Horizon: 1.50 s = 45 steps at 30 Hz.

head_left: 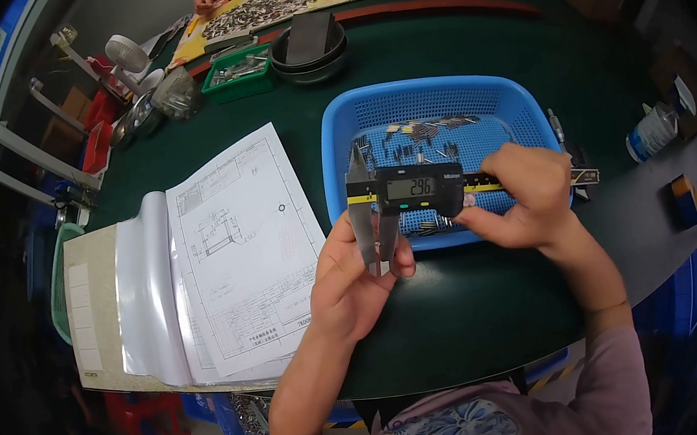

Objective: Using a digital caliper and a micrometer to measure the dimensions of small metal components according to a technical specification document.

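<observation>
Left hand (355,280) pinching caliper (413,189) (jaws), right hand (525,199) gripping

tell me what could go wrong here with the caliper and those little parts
1. The left hand pinches something small at the digital caliper jaws; it is too small to make out, and it could slip and drop onto the dark green table.
2. The right hand holds the caliper over the blue basket; a bump could scatter the small metal parts.
3. The drawing sheets overhang the table edge and may slide off.
</observation>
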Available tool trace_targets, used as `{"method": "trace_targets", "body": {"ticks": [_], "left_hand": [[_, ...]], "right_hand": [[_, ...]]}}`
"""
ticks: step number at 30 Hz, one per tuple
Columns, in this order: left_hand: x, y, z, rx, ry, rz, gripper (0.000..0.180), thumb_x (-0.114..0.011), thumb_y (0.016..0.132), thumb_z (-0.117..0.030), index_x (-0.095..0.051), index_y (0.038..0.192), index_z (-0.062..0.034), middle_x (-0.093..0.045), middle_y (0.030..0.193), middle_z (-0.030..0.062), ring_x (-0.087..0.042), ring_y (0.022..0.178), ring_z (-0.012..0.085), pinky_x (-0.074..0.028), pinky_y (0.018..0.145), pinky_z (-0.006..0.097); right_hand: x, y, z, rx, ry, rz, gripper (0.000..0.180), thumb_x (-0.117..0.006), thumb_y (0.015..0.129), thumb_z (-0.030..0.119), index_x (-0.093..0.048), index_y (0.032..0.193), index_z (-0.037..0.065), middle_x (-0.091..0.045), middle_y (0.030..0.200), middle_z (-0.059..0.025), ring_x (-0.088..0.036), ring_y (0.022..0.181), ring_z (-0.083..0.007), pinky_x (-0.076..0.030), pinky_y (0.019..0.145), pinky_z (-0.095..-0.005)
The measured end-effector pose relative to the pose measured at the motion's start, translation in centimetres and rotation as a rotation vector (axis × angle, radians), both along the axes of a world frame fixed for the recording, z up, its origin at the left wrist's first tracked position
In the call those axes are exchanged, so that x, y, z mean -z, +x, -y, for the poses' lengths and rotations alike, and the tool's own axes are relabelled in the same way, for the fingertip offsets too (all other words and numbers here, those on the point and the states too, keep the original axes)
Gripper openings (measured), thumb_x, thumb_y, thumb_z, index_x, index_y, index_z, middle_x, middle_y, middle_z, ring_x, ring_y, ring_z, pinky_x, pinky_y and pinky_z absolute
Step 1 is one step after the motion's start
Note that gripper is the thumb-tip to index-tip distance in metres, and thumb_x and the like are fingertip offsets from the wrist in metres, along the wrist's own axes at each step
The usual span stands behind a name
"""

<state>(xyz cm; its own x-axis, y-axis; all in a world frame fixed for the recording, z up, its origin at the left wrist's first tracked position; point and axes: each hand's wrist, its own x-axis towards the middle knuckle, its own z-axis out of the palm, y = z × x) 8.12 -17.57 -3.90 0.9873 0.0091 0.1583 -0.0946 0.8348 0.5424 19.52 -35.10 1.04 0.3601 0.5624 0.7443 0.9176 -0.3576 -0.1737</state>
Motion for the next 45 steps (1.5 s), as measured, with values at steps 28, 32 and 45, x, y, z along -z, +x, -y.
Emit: {"method": "trace_targets", "body": {"ticks": [28,32,45], "left_hand": [[0.6,0.2,0.3,0.077,-0.01,-0.02,0.027,-0.046,0.086,-0.022,-0.041,0.105,-0.0031,-0.052,0.089,0.0115,-0.052,0.082,0.0199,-0.043,0.07,0.032],[0.4,0.2,0.3,0.071,0.005,-0.04,0.027,-0.044,0.086,-0.022,-0.04,0.106,-0.0033,-0.052,0.089,0.0112,-0.052,0.082,0.0198,-0.044,0.07,0.031],[0.5,0.3,0.3,0.082,-0.036,-0.082,0.019,-0.04,0.089,-0.02,-0.043,0.099,-0.0044,-0.054,0.085,0.0118,-0.056,0.078,0.0193,-0.046,0.068,0.03]], "right_hand": [[0.4,0.6,0.3,-0.051,-0.098,-0.007,0.03,-0.064,0.063,0.03,-0.053,0.065,0.001,-0.047,0.053,-0.006,-0.046,0.043,-0.0145,-0.033,0.04,-0.024],[0.7,0.7,0.4,-0.034,-0.096,-0.006,0.031,-0.064,0.063,0.031,-0.053,0.066,0.001,-0.046,0.053,-0.0055,-0.044,0.042,-0.0138,-0.032,0.039,-0.0239],[1.6,0.9,0.5,-0.036,-0.093,-0.048,0.036,-0.062,0.067,0.035,-0.051,0.067,0.0,-0.042,0.055,-0.0057,-0.039,0.043,-0.0129,-0.028,0.04,-0.0239]]}}
